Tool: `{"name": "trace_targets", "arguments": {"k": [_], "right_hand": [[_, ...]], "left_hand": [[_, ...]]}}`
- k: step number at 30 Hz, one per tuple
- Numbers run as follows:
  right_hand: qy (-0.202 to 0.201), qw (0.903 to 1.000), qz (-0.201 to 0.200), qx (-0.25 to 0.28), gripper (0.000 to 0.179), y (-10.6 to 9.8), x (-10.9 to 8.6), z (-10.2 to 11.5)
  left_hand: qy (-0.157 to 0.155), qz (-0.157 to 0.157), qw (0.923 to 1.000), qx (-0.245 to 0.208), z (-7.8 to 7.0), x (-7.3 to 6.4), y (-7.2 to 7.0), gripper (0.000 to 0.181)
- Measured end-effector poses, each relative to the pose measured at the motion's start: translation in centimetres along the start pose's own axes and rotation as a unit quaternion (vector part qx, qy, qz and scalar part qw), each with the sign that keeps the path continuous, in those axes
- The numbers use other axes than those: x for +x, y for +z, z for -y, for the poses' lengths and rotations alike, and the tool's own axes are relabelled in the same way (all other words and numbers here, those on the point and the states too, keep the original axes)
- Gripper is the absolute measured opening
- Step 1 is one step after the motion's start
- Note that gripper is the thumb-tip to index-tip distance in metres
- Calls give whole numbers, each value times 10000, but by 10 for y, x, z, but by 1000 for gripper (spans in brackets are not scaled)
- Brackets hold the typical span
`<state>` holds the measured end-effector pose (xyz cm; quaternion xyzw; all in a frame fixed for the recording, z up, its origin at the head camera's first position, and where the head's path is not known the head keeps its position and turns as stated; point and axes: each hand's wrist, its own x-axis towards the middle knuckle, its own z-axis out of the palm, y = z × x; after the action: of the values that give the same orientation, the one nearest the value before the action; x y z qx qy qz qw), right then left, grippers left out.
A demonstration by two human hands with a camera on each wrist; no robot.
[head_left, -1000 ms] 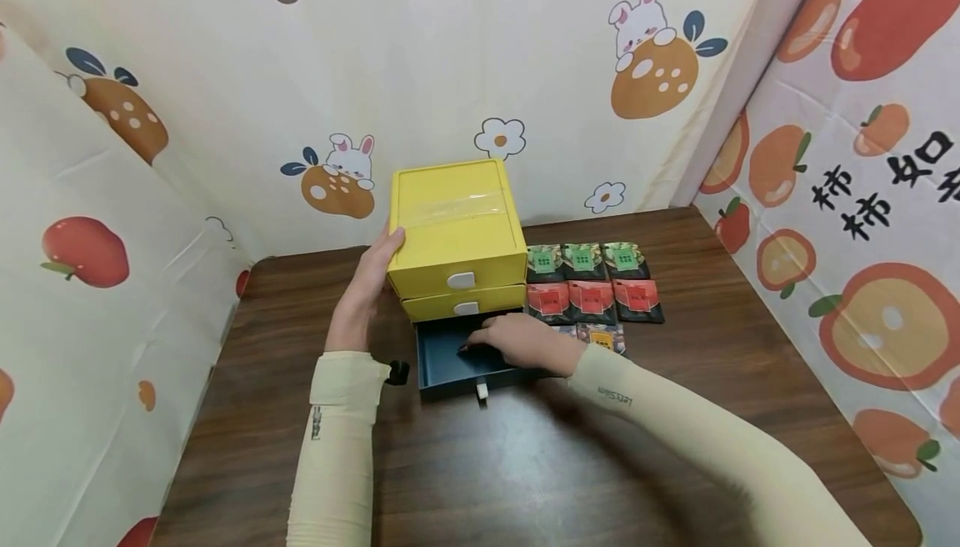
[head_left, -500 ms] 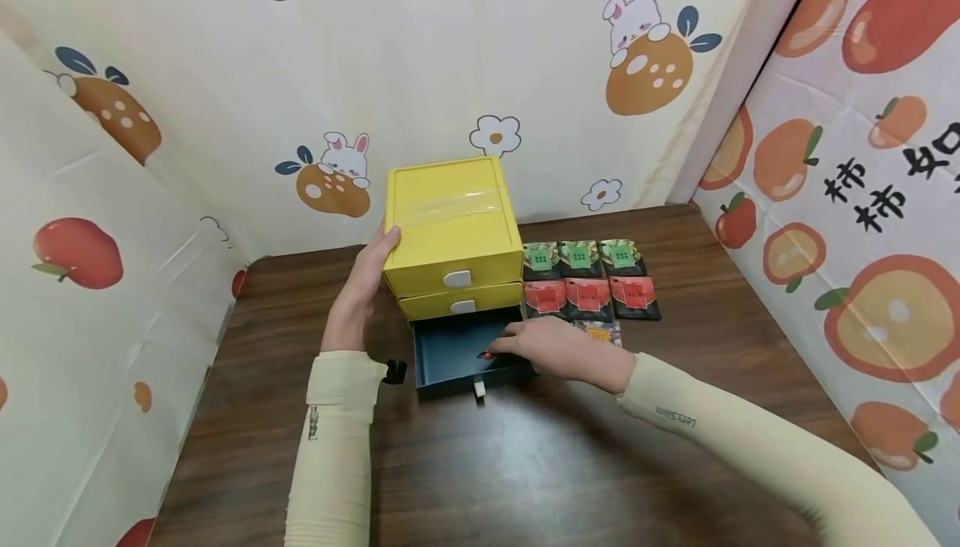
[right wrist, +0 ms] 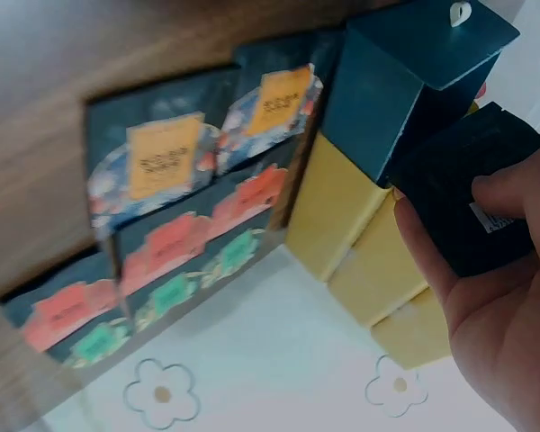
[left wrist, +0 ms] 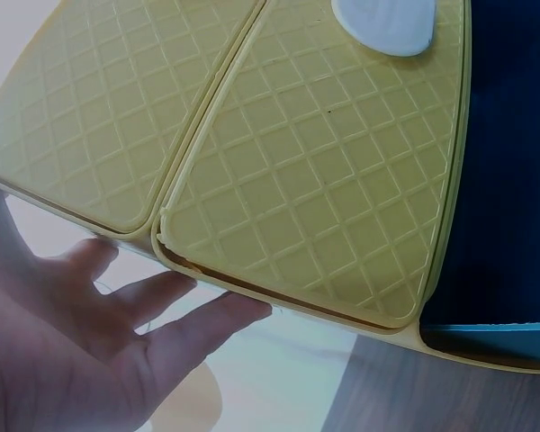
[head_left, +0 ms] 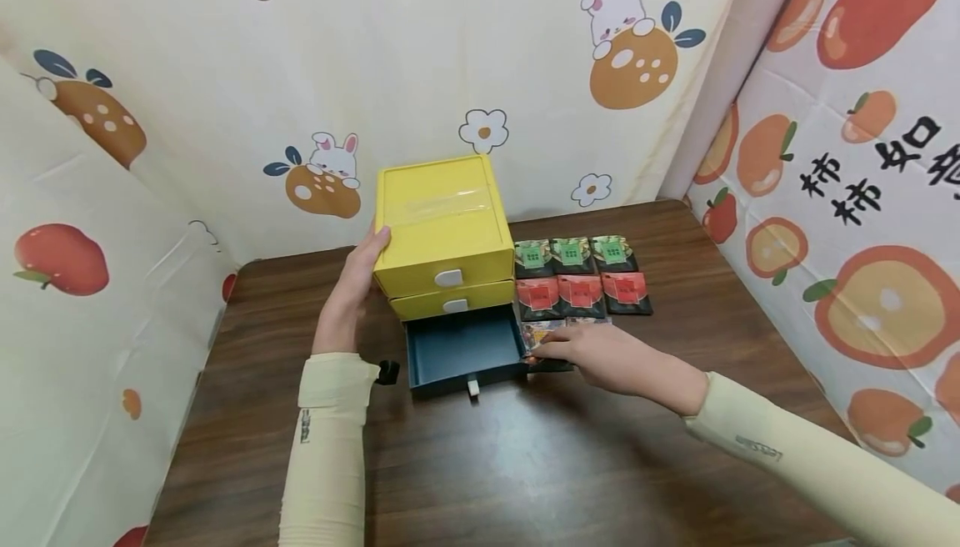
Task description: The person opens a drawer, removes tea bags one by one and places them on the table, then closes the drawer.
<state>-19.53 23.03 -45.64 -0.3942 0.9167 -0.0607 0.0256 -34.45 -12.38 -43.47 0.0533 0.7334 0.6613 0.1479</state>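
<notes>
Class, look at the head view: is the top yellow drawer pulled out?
No. The top yellow drawer sits flush; only the bottom blue drawer is pulled out.

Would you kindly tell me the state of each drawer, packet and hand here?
Top drawer: closed.
Middle drawer: closed.
Bottom drawer: pulled open.
Left hand: fingers straight, resting against the yellow box.
Right hand: pinching a dark packet.
Green packets: lying flat.
Red packets: lying flat.

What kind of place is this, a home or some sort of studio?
Most likely a staged tabletop booth, not a lived-in room. Cartoon fruit-and-rabbit cloth walls in a bare wooden table, and snack packets lie in neat rows beside a yellow drawer box.
</notes>
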Motion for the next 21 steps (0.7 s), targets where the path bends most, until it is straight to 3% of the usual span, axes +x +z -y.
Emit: {"name": "trace_targets", "arguments": {"k": [8,13,21], "right_hand": [[375,9988,33,309,58,1,-32,-15],[762,9956,33,548,54,3,-51,-26],[1754,9820,-511,477,47,24,-75,-35]], "left_hand": [[5,28,10000,89,-3,-1,-4,63],[-49,62,9999,117,-13,-9,0,61],[-2,9,10000,84,-1,0,-1,63]]}}
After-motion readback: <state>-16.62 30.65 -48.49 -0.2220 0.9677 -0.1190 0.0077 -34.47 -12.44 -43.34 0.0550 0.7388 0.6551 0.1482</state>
